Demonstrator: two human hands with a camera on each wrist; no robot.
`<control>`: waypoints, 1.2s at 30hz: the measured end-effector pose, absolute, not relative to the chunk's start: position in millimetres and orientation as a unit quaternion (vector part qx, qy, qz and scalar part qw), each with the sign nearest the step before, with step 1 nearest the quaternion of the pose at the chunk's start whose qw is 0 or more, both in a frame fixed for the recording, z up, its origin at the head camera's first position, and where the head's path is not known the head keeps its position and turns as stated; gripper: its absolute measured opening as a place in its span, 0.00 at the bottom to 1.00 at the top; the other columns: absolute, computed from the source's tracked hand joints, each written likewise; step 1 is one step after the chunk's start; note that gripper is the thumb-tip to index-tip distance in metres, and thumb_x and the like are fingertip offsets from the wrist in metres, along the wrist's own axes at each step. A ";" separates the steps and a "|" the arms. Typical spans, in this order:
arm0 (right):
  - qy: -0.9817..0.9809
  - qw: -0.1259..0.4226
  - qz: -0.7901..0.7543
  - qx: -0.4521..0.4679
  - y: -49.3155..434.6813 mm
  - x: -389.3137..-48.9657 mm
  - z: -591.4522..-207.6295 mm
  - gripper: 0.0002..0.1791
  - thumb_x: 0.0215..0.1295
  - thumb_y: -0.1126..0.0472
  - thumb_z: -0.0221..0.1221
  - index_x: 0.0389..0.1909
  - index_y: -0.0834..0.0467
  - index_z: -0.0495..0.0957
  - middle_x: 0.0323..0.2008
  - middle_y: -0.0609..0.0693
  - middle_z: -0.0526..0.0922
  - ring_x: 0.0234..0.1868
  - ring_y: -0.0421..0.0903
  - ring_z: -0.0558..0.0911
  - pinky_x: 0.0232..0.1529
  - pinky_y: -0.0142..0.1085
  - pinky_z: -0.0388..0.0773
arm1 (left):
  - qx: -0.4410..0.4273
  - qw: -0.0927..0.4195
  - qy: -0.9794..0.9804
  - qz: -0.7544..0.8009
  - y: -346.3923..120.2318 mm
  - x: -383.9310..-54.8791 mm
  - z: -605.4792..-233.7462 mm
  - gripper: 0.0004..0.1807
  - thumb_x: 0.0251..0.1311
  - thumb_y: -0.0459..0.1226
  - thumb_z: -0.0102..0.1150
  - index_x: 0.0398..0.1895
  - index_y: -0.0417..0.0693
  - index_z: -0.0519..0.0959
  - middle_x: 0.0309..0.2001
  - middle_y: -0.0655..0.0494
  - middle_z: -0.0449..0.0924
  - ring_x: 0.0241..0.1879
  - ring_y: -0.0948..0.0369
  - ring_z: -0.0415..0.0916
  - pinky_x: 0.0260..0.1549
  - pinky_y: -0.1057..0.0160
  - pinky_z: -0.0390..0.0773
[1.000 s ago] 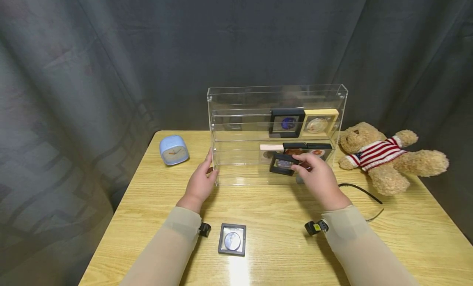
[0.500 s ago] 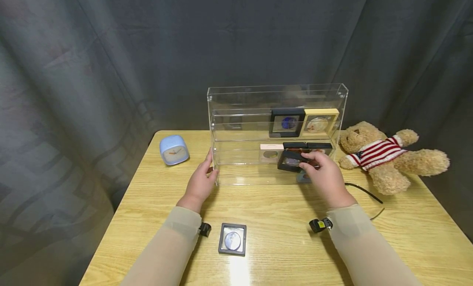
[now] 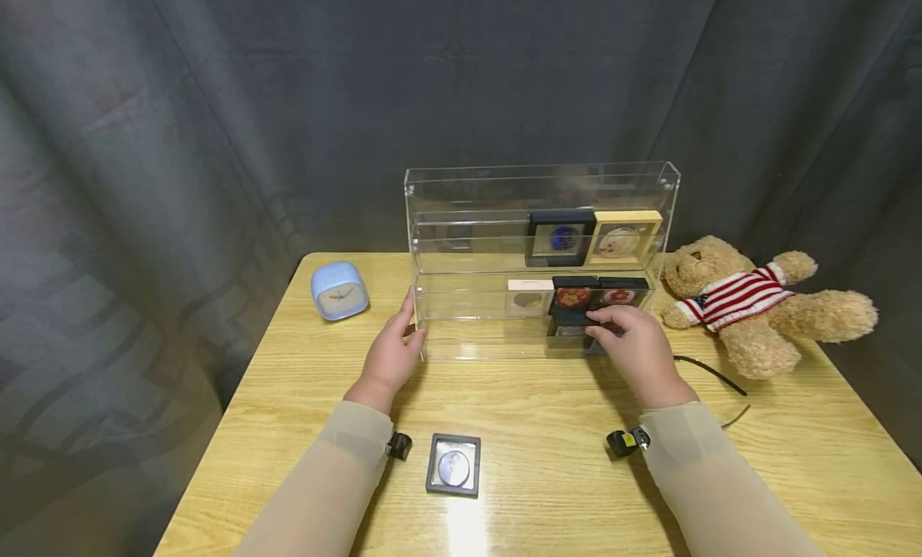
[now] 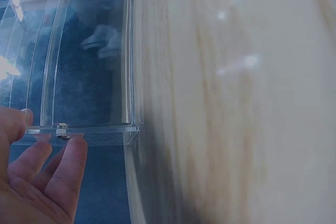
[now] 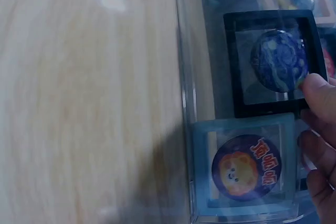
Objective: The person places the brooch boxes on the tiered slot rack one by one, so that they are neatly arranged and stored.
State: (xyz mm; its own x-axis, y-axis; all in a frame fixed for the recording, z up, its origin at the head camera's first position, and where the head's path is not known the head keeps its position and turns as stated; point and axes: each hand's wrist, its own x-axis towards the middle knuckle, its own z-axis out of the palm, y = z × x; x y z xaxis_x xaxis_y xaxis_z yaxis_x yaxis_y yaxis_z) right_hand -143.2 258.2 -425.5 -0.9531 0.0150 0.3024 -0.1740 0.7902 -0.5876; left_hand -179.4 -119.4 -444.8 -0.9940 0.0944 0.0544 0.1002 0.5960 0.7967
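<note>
My left hand grips the left side panel of a clear acrylic display rack, its thumb and fingers either side of the panel in the left wrist view. With thumb and fingers, my right hand pinches a black square display frame holding a round blue swirl-patterned badge. This frame is at the rack's bottom tier, upright, beside a light blue frame with a lion-like cartoon badge. One tier up stand a pink-white frame and two black frames with red badges.
Higher up stand a black frame and a yellow frame. Another dark frame lies flat near the table's front. A blue clock is left of the rack; a teddy bear and black cable are right.
My right hand has moved the black frame rightward and down, from in front of the rack to its bottom tier, and it now stands more upright. My left hand has stayed put.
</note>
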 end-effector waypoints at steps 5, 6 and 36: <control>-0.938 0.160 0.303 0.059 259.8 -144.9 -429.0 0.13 0.64 0.60 0.67 0.49 0.54 0.87 0.49 0.55 0.83 0.54 0.59 0.77 0.50 0.58 0.75 | -0.054 0.003 -0.892 -0.448 -119.0 -179.1 -443.7 0.41 0.73 0.40 0.53 0.77 0.83 0.43 0.70 0.49 0.64 0.61 0.50 0.71 0.47 0.51 0.80; -0.938 0.160 0.302 0.059 259.8 -144.9 -429.1 0.12 0.64 0.60 0.67 0.48 0.54 0.87 0.49 0.55 0.83 0.53 0.58 0.77 0.50 0.58 0.75 | -0.054 0.004 -0.893 -0.447 -118.9 -179.1 -443.6 0.41 0.73 0.40 0.53 0.77 0.83 0.43 0.70 0.49 0.64 0.61 0.50 0.71 0.47 0.51 0.80; -0.945 0.148 0.279 0.084 262.5 -139.9 -426.6 0.09 0.68 0.62 0.63 0.46 0.56 0.87 0.48 0.54 0.84 0.51 0.55 0.76 0.48 0.55 0.75 | -0.057 0.004 -0.892 -0.448 -119.8 -178.2 -443.5 0.41 0.73 0.39 0.53 0.77 0.82 0.44 0.70 0.46 0.64 0.61 0.49 0.72 0.50 0.49 0.79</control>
